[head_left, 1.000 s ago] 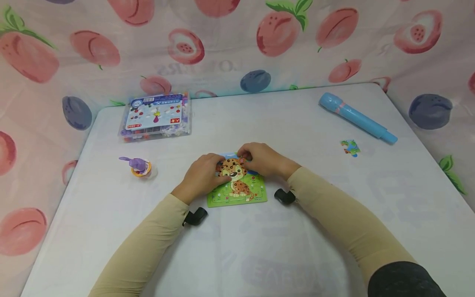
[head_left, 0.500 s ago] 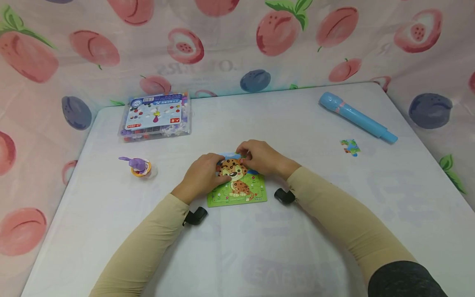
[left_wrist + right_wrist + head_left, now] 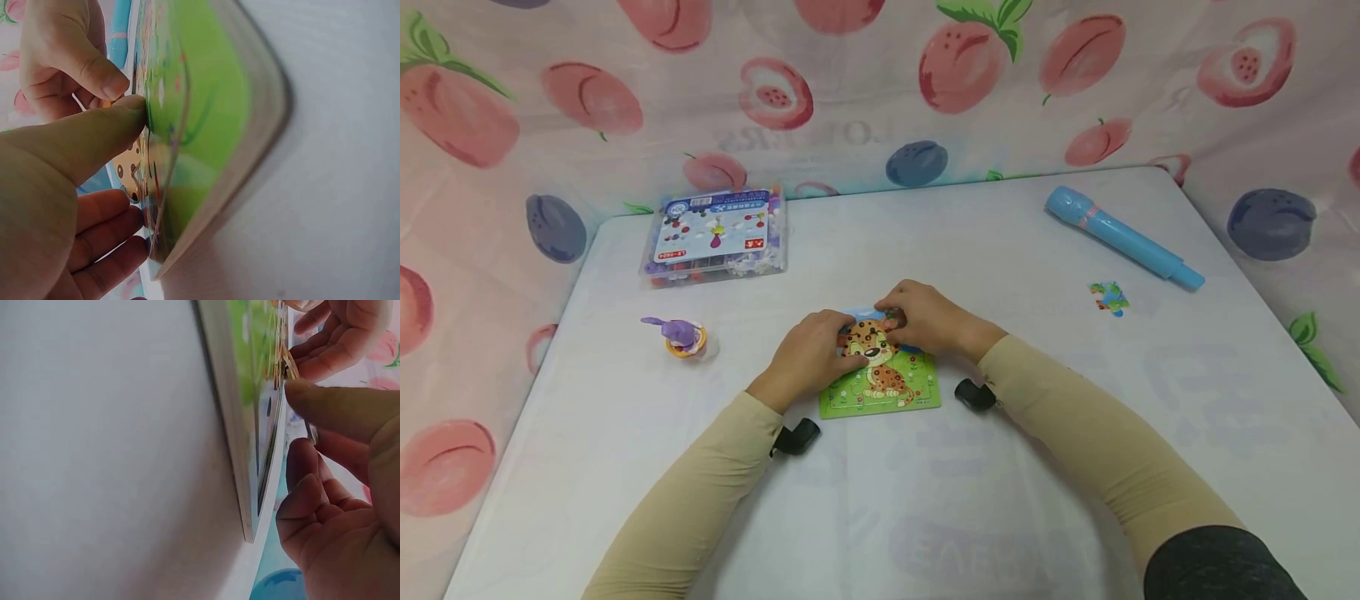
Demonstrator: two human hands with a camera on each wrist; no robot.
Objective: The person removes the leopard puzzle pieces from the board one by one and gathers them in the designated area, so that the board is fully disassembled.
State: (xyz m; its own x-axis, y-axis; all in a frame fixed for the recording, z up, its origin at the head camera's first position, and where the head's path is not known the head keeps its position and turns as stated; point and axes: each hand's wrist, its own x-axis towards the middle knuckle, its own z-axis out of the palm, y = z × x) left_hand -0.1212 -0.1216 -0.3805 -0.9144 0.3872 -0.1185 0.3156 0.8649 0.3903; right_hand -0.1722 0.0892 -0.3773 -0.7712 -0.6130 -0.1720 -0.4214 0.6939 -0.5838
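Observation:
A jigsaw puzzle [image 3: 850, 400] of a spotted leopard cub on green grass lies flat in the middle of the table. My left hand [image 3: 805, 357] rests on its left side, thumb pressing the picture and the other fingers touching nearer the far left corner. At the far edge my right hand [image 3: 938, 321] pinches a puzzle piece [image 3: 310, 430] between thumb and fingers. That piece stands tilted up from the board in the right wrist view, and the fingers partly hide it. In the left wrist view a spotted piece [image 3: 127, 174] shows raised beyond the left thumb.
One loose puzzle piece [image 3: 1109, 298] lies to the right, near a blue toy microphone-like stick [image 3: 1120, 238]. A clear box of beads [image 3: 715, 237] stands at the back left. Nearer on the left is a small container with a purple top [image 3: 681, 335].
My right hand has shifted slightly up and left along the puzzle's far edge, still pinching the piece. The left hand stays where it was.

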